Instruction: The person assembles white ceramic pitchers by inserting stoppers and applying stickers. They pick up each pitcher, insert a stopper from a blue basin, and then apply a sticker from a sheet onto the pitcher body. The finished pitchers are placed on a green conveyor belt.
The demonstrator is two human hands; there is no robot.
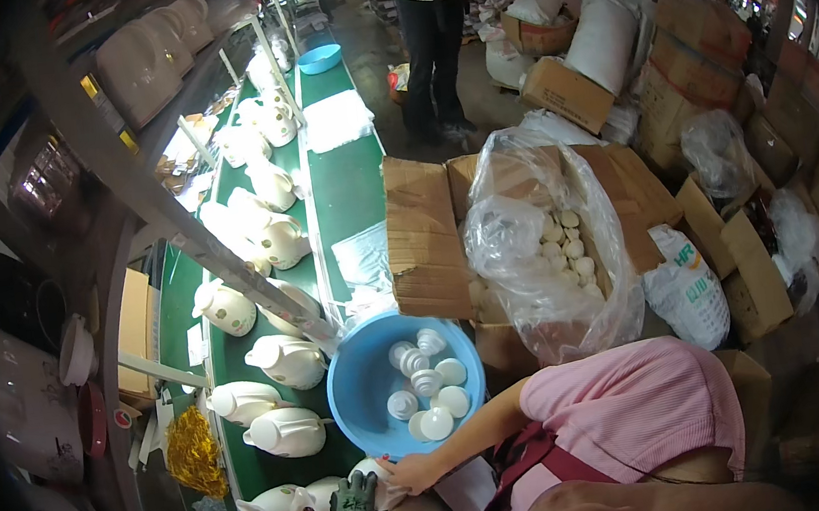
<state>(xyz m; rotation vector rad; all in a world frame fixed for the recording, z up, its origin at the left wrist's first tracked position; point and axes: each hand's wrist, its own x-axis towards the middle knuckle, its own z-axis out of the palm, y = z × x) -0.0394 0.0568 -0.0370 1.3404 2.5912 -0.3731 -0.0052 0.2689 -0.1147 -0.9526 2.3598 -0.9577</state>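
Observation:
At the bottom of the green belt, my left hand (353,508), in a grey-green glove, closes against the side of a white jug (386,495). My bare right hand (414,472) reaches in from the right and grips the same jug near its top; some fingers are hidden. More white jugs (286,361) with spouts, handles and small printed patterns crowd around my hands and stand along the belt. Just beyond my right hand, a light blue basin (357,399) holds several white ridged stoppers (402,405) and flat round white pieces (436,423).
The green conveyor belt (335,188) runs away from me. Right of the basin stands an open carton (425,239) lined with clear plastic, with round white parts (568,247) inside. A metal post (232,279) slants across the belt. A person (432,44) stands farther off.

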